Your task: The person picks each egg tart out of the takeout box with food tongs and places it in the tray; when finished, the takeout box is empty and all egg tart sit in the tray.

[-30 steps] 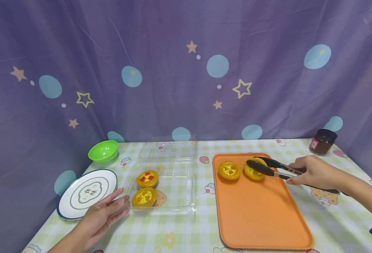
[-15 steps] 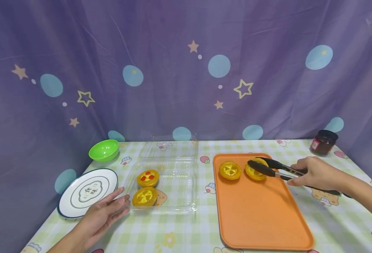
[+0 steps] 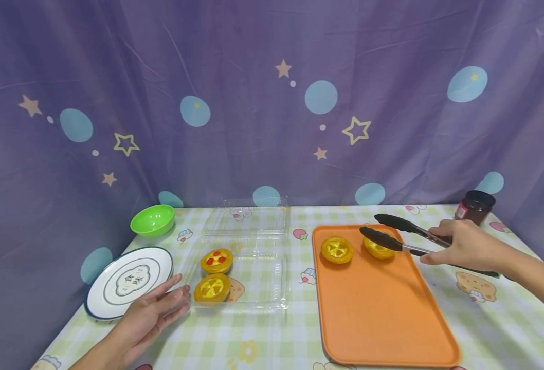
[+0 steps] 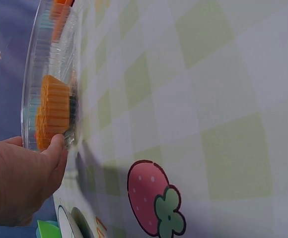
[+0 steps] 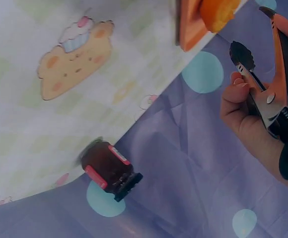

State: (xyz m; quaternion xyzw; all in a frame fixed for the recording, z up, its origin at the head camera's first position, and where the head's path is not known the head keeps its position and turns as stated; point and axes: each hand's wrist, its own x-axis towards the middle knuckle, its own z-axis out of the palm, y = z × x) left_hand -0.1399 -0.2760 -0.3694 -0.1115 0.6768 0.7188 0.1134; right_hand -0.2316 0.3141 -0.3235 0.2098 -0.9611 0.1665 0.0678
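My right hand (image 3: 468, 247) grips black-tipped kitchen tongs (image 3: 380, 238) by the arms. The tongs' tips stand apart over a yellow egg tart (image 3: 377, 253) on the orange tray (image 3: 383, 318), partly hiding it. Beside it on the tray lies another egg tart (image 3: 337, 250). With fingers extended, my left hand (image 3: 153, 314) is at the left side of a clear plastic container (image 3: 265, 304) whose lid is raised back. In the container's left half sit a tart with red pieces (image 3: 217, 261) and a yellow tart (image 3: 212, 288). In the left wrist view, my fingertips meet the container's lower wall.
A white plate (image 3: 103, 293) with a dark rim lies left of the container, close to my left hand. Behind it stands a green bowl (image 3: 152, 221). A dark jar (image 3: 474, 207) with a black lid is at the back right, beyond my right hand.
The tongs' tips have spread and lifted off the right-hand tart, which stays on the tray. My right hand has risen slightly. My left hand has kept its place.
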